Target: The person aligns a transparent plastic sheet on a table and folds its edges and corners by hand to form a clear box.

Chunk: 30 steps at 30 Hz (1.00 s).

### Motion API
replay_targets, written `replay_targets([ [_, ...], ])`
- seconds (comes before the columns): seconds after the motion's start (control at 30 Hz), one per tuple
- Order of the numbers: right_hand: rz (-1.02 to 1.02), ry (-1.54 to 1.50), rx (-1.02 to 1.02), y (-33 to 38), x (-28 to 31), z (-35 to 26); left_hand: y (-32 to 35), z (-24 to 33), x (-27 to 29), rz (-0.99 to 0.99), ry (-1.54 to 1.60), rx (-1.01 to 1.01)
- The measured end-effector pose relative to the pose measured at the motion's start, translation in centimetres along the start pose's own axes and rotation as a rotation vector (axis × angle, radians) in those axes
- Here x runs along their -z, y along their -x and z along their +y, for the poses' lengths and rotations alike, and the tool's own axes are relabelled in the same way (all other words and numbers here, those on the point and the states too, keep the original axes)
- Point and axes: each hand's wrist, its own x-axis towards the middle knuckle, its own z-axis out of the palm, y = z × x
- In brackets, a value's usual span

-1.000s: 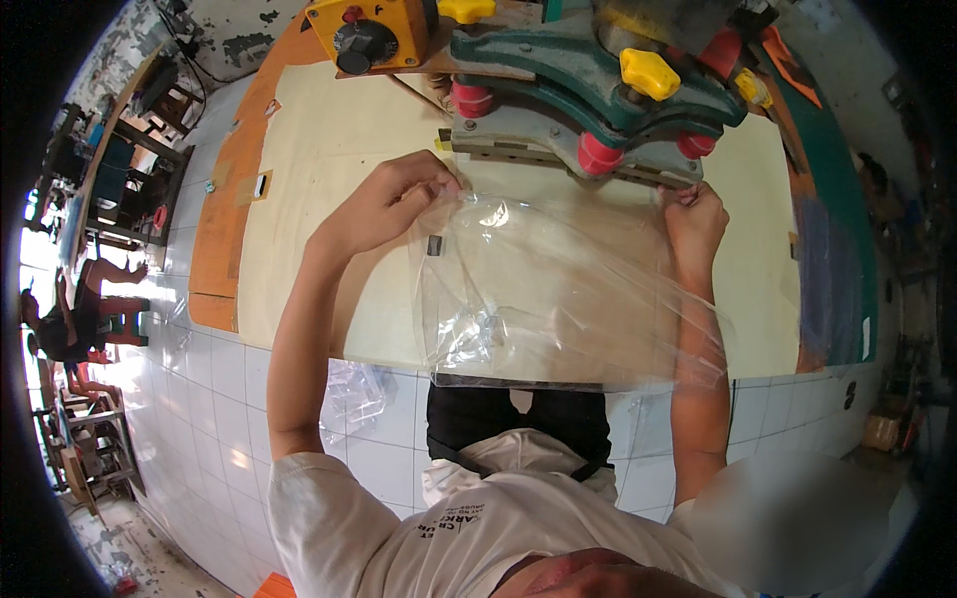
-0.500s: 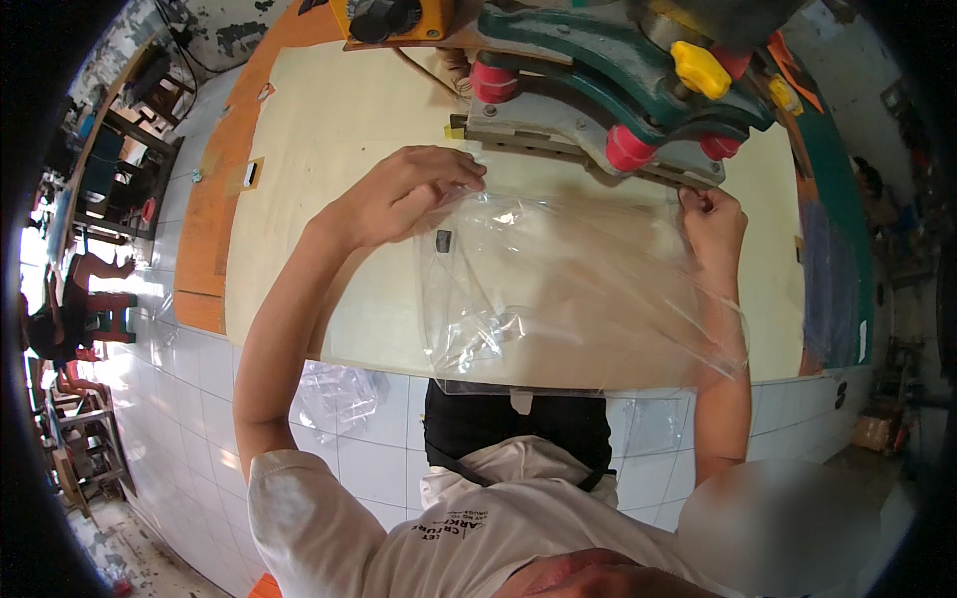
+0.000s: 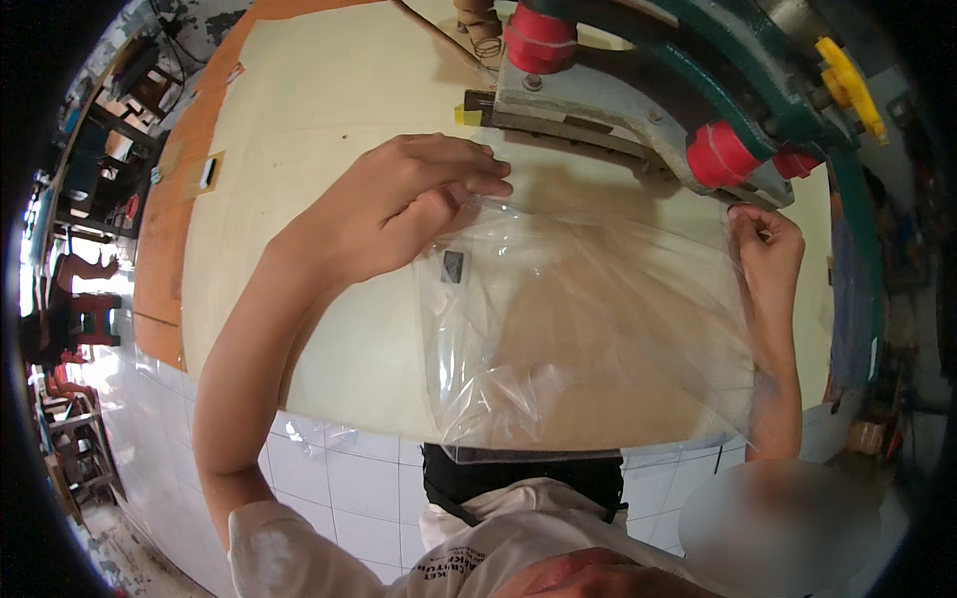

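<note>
**Clear bag held taut below the sealing machine**

The cream worktable (image 3: 329,130) fills most of the view, with an orange border along its far left side and white tiles below its near edge. At the far right stands a green and grey sealing machine (image 3: 648,90) with red knobs and a yellow handle; its long metal bar runs across the table from the centre towards the right.

A clear plastic bag (image 3: 588,329) lies spread over the table in the middle, its near end hanging just past the table's near edge and its far edge close below the machine's bar. A small dark square (image 3: 453,267) shows at its left side.

The left hand (image 3: 409,204) is closed over the bag's far left corner, fingers pinched on the film. The right hand (image 3: 766,244) pinches the far right corner between fingertips, just beside the machine's right end.
</note>
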Motion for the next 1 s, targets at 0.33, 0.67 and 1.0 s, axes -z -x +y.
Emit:
replay_targets([
  [0.33, -0.005, 0.002, 0.011, -0.1, -0.3, -0.2, 0.1, -0.7, -0.3, -0.020, 0.096, 0.088],
  [0.67, -0.029, 0.017, 0.050, 0.1, -0.3, -0.7, 0.3, -1.3, -0.4, -0.014, 0.085, 0.009],
  [1.0, -0.032, -0.007, 0.028, 0.0, -0.3, -0.7, 0.4, -1.5, -0.3, -0.010, 0.116, 0.003],
])
